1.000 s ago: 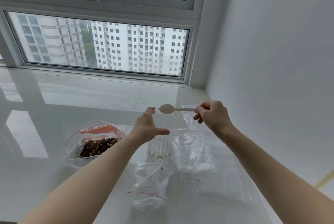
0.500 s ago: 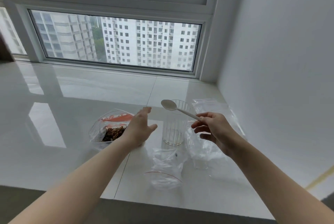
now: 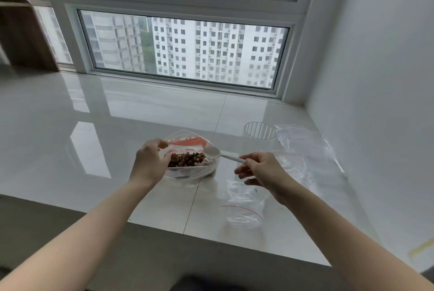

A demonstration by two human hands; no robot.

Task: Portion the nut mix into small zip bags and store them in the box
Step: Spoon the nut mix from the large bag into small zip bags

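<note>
Right hand [image 3: 260, 170] pinches our white spoon [image 3: 212, 152] just above the nut mix bag [image 3: 190, 161], whose near edge our left hand [image 3: 150, 163] grips; we should dip shallowly, keeping that mouth wide.

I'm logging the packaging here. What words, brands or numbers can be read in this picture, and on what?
None can be read.
Nut bag: a red printed patch near its top, too blurred to show any lettering.
Small zip bags, cup and spoon: no print visible.
</note>
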